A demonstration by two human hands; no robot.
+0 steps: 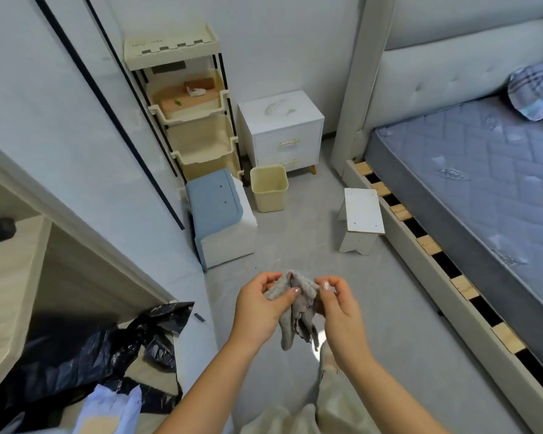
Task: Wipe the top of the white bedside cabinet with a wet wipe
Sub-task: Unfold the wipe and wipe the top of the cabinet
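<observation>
Head view: left hand & right hand pinch a crumpled grey wipe at lower centre; white bedside cabinet, upper centre, well apart, looks not yet wiped.

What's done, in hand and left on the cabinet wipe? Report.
Done: nothing visible; the white bedside cabinet stands across the floor. In hand: left hand and right hand pinch a crumpled grey wipe. Left: reach the cabinet, wipe its top, where a pale object lies.
</observation>
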